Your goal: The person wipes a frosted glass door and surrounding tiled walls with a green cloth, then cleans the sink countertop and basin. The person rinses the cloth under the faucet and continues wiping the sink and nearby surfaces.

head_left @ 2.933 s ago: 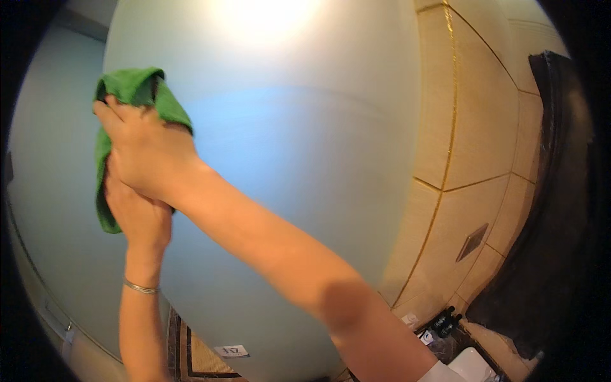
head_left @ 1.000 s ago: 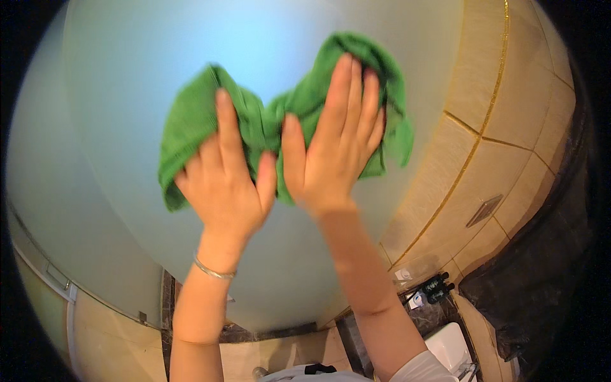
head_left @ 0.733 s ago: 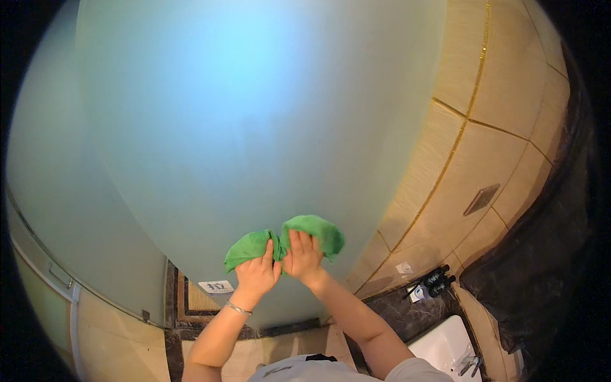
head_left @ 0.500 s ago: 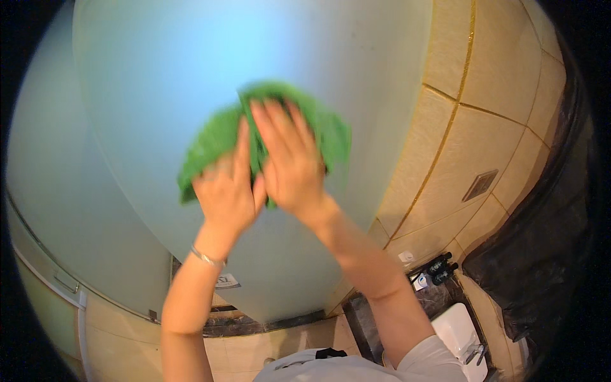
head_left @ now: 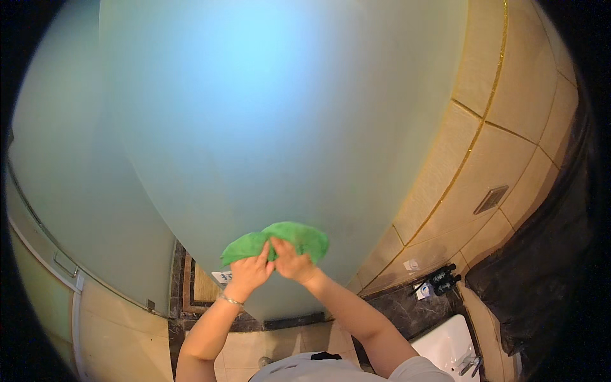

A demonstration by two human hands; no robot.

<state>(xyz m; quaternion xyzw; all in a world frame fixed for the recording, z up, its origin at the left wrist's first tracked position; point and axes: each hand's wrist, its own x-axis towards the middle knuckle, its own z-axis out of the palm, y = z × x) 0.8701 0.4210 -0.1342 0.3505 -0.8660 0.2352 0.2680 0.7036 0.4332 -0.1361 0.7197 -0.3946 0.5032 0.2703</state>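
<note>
Since the left hand (head_left: 250, 272) and right hand (head_left: 297, 265) press the green cloth (head_left: 302, 237) with fingers seemingly extended, not clenched, it could slip down the glass (head_left: 273, 146) if pressure eases.

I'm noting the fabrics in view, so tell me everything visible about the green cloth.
The green cloth is plain and bright, and looks soft, like towelling. It narrows and bunches in the middle, spreading into two rounded lobes; the right one is somewhat blurred. It appears to lie against the lower part of the frosted glass panel. The left hand and right hand are both on it, partly covering its lower edge. Its underside is hidden.
</note>
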